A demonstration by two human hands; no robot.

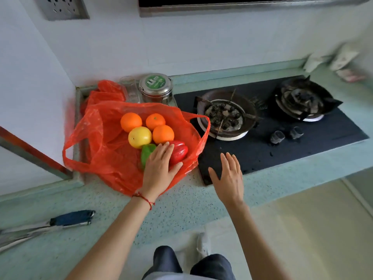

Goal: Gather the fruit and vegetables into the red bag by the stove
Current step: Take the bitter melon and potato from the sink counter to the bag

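now left hand [159,166] flat on red pepper [178,151] at red bag [105,146] rim, right hand [229,176] spread over stove [262,150] edge

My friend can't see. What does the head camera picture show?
A person's left hand rests on peppers in a red bag holding three oranges and a yellow fruit, beside a stove. The right hand hovers open.

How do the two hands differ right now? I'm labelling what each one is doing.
The left hand lies flat on the produce in the red bag, its fingers touching the red pepper and covering part of the green pepper; the right hand touches no produce and is spread over the stove edge. The left wrist wears a red string; the right wrist is bare. Both are open, palms down, holding nothing.
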